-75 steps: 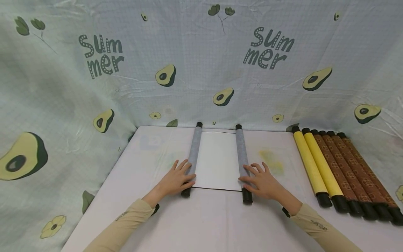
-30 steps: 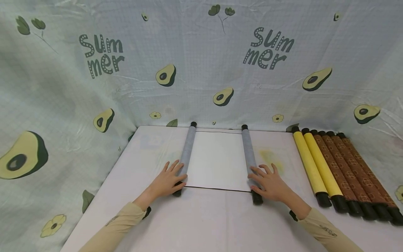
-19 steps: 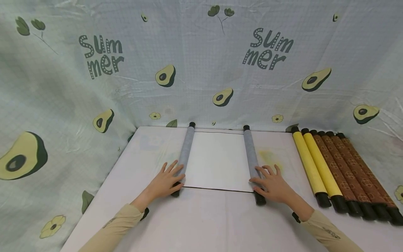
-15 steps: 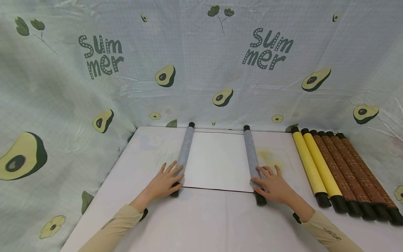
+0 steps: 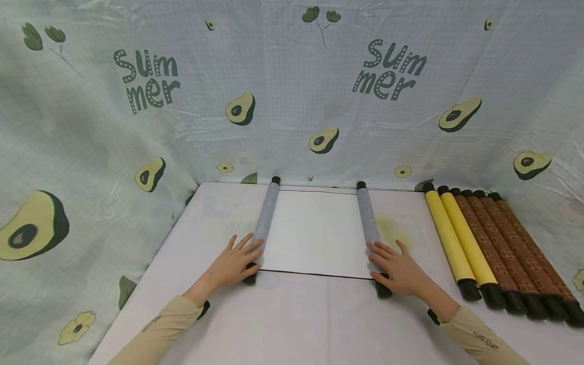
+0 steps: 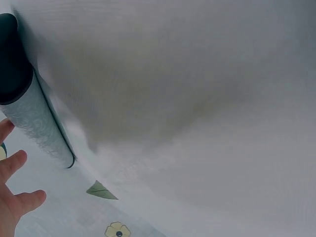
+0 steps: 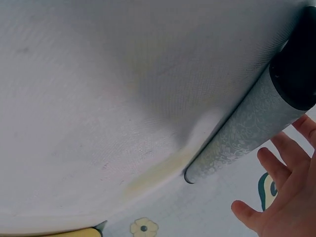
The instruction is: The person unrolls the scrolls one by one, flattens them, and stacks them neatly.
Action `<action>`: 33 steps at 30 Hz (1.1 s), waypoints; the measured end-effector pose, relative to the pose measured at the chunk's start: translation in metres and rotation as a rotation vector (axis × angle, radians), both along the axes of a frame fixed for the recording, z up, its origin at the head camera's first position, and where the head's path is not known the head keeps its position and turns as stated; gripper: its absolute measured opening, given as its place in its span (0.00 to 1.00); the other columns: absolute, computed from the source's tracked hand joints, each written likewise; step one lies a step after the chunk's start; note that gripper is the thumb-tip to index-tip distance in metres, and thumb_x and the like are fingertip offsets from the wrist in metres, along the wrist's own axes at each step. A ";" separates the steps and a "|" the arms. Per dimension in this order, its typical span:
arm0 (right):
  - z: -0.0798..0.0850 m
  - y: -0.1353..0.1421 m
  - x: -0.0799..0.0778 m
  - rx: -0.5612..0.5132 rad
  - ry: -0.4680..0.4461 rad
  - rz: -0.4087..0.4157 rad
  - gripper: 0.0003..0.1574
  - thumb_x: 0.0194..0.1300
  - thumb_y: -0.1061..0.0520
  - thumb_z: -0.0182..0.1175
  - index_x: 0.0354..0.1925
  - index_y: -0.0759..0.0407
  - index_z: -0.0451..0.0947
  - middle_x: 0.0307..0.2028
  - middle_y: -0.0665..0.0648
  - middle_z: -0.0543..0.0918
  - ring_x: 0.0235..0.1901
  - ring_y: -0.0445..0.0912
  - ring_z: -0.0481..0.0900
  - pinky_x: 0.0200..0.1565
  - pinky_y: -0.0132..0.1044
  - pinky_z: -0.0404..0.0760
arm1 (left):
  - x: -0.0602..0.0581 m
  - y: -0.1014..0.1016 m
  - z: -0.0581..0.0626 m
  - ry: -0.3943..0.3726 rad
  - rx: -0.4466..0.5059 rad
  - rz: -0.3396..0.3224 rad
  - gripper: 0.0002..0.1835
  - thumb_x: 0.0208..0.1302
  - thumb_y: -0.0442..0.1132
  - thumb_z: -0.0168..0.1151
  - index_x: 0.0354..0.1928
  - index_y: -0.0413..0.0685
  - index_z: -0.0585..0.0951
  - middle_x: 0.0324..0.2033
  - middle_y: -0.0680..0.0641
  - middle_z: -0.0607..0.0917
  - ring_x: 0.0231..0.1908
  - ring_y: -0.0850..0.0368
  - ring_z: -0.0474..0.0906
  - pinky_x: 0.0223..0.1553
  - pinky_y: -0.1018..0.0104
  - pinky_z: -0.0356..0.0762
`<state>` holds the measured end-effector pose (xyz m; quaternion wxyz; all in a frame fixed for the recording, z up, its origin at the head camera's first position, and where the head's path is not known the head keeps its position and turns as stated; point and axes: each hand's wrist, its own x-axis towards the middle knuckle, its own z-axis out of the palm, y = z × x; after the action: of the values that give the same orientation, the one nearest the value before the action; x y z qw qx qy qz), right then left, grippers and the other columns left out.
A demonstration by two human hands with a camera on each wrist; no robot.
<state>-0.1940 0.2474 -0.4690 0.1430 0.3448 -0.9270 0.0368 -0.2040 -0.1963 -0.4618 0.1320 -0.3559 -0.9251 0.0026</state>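
A hanging scroll lies partly unrolled on the table, its blank white paper flat between two grey patterned rolls with black end knobs. My left hand, fingers spread, rests on the near end of the left roll. On the near end of the right roll rests my right hand, its fingers likewise spread. The left wrist view shows the left roll's black knob close up beside the fingers. In the right wrist view the right roll slants past my extended fingers.
Two yellow rolled scrolls and several brown patterned ones lie side by side at the table's right. Behind the white-covered table hangs a cloth printed with avocados. A yellowish stain marks the tabletop right of the scroll.
Both hands have moved apart, the left one leftward and the right one rightward, rolling the two rolls outward. The strip of white paper between them has grown wider.
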 end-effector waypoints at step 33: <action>-0.006 0.017 0.007 -0.017 0.069 0.004 0.14 0.55 0.43 0.58 0.40 0.44 0.77 0.57 0.59 0.70 0.55 0.55 0.65 0.52 0.63 0.56 | 0.014 -0.021 0.004 -0.102 0.023 0.086 0.22 0.64 0.50 0.49 0.58 0.54 0.72 0.63 0.47 0.65 0.65 0.42 0.55 0.58 0.37 0.55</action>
<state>-0.1869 0.2641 -0.4747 0.1776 0.3464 -0.9205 0.0333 -0.1901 -0.2170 -0.4582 0.0886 -0.3139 -0.9451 -0.0208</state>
